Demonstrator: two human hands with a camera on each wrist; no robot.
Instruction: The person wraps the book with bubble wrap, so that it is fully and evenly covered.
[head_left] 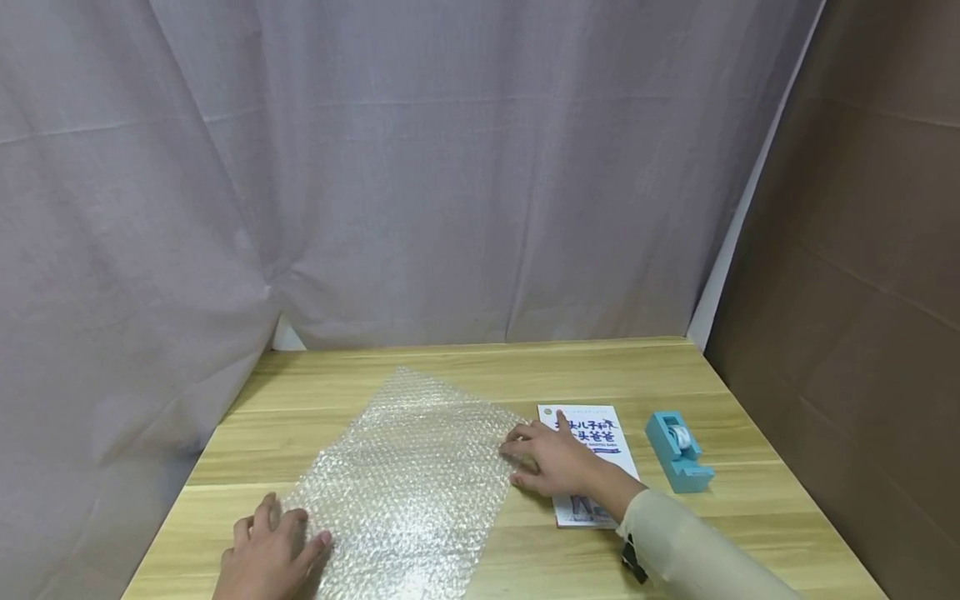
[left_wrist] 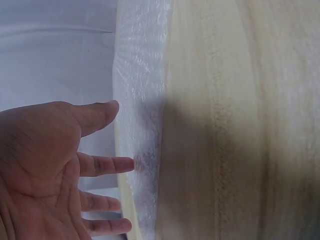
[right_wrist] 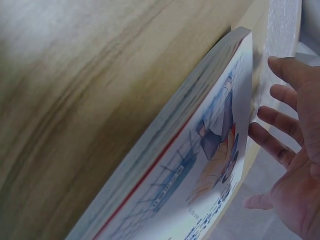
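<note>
A sheet of clear bubble wrap [head_left: 405,475] lies flat across the left and middle of the table. At its left edge rests my left hand [head_left: 272,550], fingers spread; the left wrist view shows the same hand [left_wrist: 50,170] with its fingers extended at the bubble wrap [left_wrist: 142,115]. My right hand [head_left: 555,460] reaches over a white-covered book [head_left: 581,512] to the sheet's right edge, its fingertips at the wrap. In the right wrist view the book [right_wrist: 200,165] lies just beside the extended fingers of my right hand [right_wrist: 295,150].
A blue tape dispenser [head_left: 678,454] with a roll of tape stands right of the book on the wooden table [head_left: 757,517]. Grey cloth [head_left: 480,208] hangs behind the table, and a brown cloth [head_left: 862,292] hangs along the right side.
</note>
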